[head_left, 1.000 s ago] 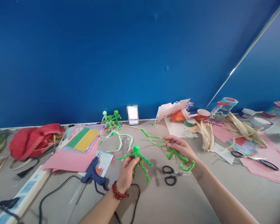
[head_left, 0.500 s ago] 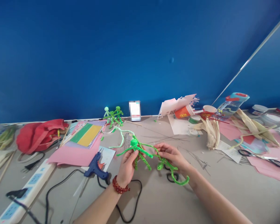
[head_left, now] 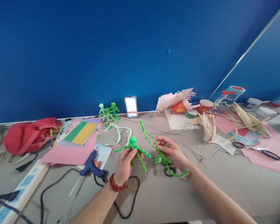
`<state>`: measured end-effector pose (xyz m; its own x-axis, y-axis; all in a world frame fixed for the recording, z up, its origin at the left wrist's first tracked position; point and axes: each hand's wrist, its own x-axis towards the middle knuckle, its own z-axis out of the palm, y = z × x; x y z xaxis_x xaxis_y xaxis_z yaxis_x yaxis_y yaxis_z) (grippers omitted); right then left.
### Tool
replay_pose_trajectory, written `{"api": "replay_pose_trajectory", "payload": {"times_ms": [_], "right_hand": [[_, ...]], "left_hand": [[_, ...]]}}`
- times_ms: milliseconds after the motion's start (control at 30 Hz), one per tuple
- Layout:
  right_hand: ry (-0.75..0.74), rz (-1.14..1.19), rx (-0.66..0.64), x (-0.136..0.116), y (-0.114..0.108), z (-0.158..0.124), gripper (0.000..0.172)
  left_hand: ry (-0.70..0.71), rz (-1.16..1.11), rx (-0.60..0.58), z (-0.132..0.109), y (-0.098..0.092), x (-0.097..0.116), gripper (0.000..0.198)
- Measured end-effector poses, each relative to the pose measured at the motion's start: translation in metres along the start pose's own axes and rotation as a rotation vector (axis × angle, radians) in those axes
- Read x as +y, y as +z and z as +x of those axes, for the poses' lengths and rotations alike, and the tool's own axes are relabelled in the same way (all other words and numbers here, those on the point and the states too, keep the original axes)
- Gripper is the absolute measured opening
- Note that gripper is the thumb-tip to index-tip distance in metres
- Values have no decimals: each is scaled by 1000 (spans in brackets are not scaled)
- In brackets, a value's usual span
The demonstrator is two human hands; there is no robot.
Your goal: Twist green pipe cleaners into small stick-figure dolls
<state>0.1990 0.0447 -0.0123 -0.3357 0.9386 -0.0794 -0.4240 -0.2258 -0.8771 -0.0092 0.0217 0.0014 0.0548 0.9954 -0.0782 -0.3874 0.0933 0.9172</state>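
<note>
My left hand (head_left: 125, 165) pinches a bright green pipe-cleaner figure (head_left: 133, 141) by its body; a round head, outstretched arms and dangling legs show. Closed around a second green pipe-cleaner piece (head_left: 162, 158) is my right hand (head_left: 171, 151). One long strand of that piece rises up and to the left, and another curls down to the right below the wrist. The two pieces are apart. Beyond my hands, several small green pipe-cleaner figures (head_left: 114, 107) stand near the wall, and a loose pale green pipe cleaner (head_left: 118, 133) lies beside a steel ruler (head_left: 123, 137).
To the left are a blue glue gun (head_left: 92, 167) with its black cord, a white power strip (head_left: 29, 182), pink paper (head_left: 71, 153) and a red bag (head_left: 29, 133). On the right lie thin wires (head_left: 192, 149), dried husks (head_left: 206, 126), a paper cup (head_left: 180, 107) and scissors (head_left: 263, 150).
My right hand's piece has come away from the figure in my left hand, and its long strand now points upward. The whole view has shifted slightly.
</note>
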Motion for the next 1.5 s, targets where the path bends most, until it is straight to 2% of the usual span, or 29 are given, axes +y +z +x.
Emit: {"api": "replay_pose_trajectory", "payload": {"times_ms": [133,333,500,567,667,833,933,1033,1200,1300,1400,1500], "right_hand": [[-8,51,96,-1,2,3,37],[-1,105,160,3,-3,9,38],[78,125,235,5,-6,9,36],[99,164,261,5,-4,8,34],[117,219,326,9,0,8,35],[26,197,394,16,6,8,41],[-32,180,370,17,12,6,40],[-39,180,306,15,16,3,37],[70,126,61,8,15,-5,37],[97,-24,-55,5,14,-8,38],[28,-157,-116,3,15,-8,29],[-109,-242,-122,3,15,-7,18]], "left_hand": [[-36,18,1,-1,-1,-2,22],[-92,168,1,3,-5,-8,22],[-101,243,-27,1,-5,-7,24],[-104,244,-91,-3,-2,-4,23],[-53,238,-258,-11,3,0,19],[-8,283,-460,-20,10,4,23],[20,319,-545,-21,12,7,27],[136,415,-572,-22,14,11,25],[371,595,-575,-21,12,16,26],[426,640,-533,-19,9,16,26],[432,647,-516,-17,6,15,23],[464,658,-565,-16,5,15,25]]}}
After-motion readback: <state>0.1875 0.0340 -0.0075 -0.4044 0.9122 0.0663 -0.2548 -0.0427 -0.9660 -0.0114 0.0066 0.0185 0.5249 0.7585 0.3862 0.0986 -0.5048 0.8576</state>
